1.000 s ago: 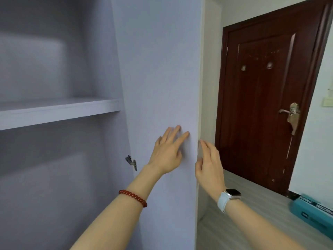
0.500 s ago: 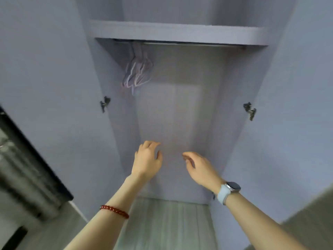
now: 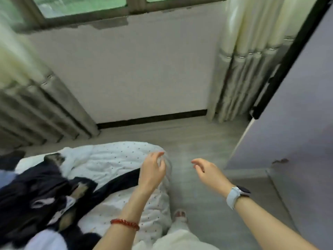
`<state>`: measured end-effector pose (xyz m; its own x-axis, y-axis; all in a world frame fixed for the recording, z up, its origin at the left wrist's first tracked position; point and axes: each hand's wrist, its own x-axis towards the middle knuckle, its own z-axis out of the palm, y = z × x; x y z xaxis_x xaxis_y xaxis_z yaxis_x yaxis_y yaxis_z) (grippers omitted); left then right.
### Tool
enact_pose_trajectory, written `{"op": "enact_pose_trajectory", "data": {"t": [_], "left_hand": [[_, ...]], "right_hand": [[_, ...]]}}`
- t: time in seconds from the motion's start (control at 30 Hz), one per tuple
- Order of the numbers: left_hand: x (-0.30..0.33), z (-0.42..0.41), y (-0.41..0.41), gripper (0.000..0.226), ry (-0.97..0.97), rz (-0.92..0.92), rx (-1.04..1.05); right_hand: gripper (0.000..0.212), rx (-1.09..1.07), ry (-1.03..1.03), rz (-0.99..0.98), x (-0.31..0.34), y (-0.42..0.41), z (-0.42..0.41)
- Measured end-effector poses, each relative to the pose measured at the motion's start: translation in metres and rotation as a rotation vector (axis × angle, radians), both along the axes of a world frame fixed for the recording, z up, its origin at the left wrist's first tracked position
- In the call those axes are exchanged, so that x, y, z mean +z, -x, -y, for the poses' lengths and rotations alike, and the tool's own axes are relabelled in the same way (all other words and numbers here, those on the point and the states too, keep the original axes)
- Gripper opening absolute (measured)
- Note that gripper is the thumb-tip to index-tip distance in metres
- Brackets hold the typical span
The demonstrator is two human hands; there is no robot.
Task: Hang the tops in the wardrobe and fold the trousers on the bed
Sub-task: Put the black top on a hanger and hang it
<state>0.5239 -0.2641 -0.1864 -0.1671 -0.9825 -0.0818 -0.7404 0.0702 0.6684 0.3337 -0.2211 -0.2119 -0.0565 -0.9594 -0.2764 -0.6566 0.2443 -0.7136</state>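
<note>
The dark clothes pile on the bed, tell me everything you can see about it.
The dark clothes pile is a crumpled heap of navy or black fabric with tan and white patches, lying on the white dotted quilt at the bed's left side. One dark strip stretches right toward the left hand; whether the two touch cannot be told. Blur hides individual garments.

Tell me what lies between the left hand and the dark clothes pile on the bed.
Head view: only dotted white bedding separates the left hand from the dark clothes pile.
</note>
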Motion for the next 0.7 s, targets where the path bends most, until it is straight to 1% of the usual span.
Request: {"op": "enact_pose_trajectory", "data": {"t": [0.03,0.1,0.17,0.23,0.3,0.37,0.47,0.6,0.63,0.67,0.7], "left_hand": [[-0.005,-0.009,-0.030,0.030,-0.023,0.009,0.092],[-0.015,-0.024,-0.067,0.031,-0.068,0.036,0.197],[-0.028,-0.047,-0.128,0.034,-0.147,0.098,0.381],[-0.041,-0.066,-0.174,0.038,-0.186,0.210,0.518],[-0.051,-0.080,-0.211,0.044,-0.184,0.344,0.624],[-0.055,-0.087,-0.247,0.050,-0.186,0.446,0.697],[-0.063,-0.086,-0.303,0.063,-0.222,0.586,0.716],[-0.081,-0.065,-0.361,0.081,-0.285,0.763,0.611],[-0.086,-0.059,-0.371,0.080,-0.311,0.798,0.588],[-0.090,-0.054,-0.377,0.074,-0.332,0.821,0.567],[-0.095,-0.050,-0.383,0.062,-0.331,0.813,0.565]], "right_hand": [[0.030,0.089,-0.015,0.006,-0.004,-0.026,0.006],[0.031,0.201,-0.024,-0.006,-0.007,-0.057,0.011],[0.033,0.391,-0.056,-0.018,-0.016,-0.115,0.020],[0.035,0.526,-0.084,-0.050,-0.023,-0.159,0.027],[0.036,0.627,-0.107,-0.081,-0.030,-0.199,0.030],[0.037,0.719,-0.139,-0.090,-0.039,-0.238,0.035],[0.037,0.834,-0.166,-0.106,-0.048,-0.296,0.041],[0.037,0.911,-0.119,-0.132,-0.058,-0.352,0.055],[0.037,0.910,-0.111,-0.128,-0.061,-0.363,0.059],[0.037,0.907,-0.101,-0.127,-0.063,-0.371,0.063],[0.037,0.900,-0.084,-0.125,-0.065,-0.379,0.068]]}}
